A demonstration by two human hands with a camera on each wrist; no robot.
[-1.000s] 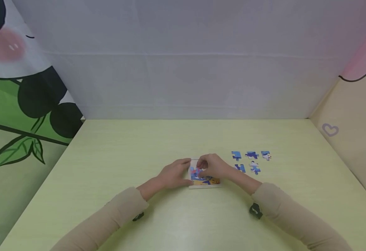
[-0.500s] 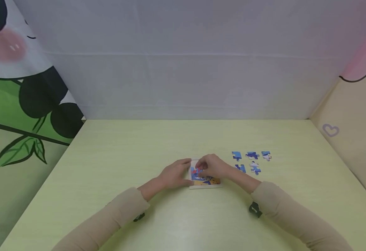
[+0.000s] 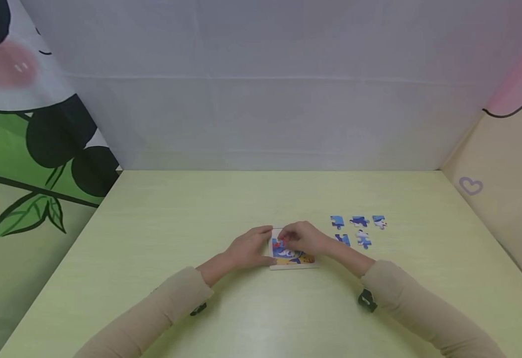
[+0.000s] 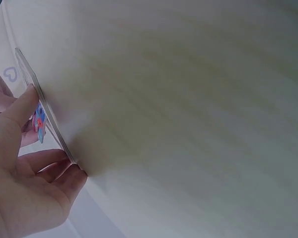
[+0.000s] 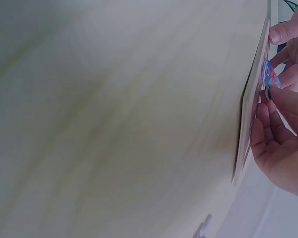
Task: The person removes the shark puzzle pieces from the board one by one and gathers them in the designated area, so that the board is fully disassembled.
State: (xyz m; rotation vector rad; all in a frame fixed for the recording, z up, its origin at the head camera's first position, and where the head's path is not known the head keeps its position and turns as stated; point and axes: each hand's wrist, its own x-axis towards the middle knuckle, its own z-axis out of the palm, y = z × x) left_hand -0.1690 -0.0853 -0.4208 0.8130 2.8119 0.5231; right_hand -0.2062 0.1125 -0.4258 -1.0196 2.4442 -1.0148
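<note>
A small white-framed jigsaw board (image 3: 293,266) lies on the table in the head view, its lower part showing a yellow and blue picture. My left hand (image 3: 248,250) grips its left side, with the thumb at the near corner and the fingers at the far one. Over the board, my right hand (image 3: 306,237) pinches a blue and red puzzle piece (image 5: 272,75) between thumb and fingers. Seen from the left wrist, this puzzle piece (image 4: 39,124) stands tilted against the board's face. The right hand covers the board's upper right part.
Several loose puzzle pieces lie right of the board, among them a blue corner piece (image 3: 337,222), a dark blue one (image 3: 360,222) and a white and blue one (image 3: 364,239). A grey-white cloth wall (image 3: 261,124) rises behind the table.
The right hand has shifted very slightly over the board, and the red part by its fingertips shows a little differently. The left hand and the loose pieces stay in place.
</note>
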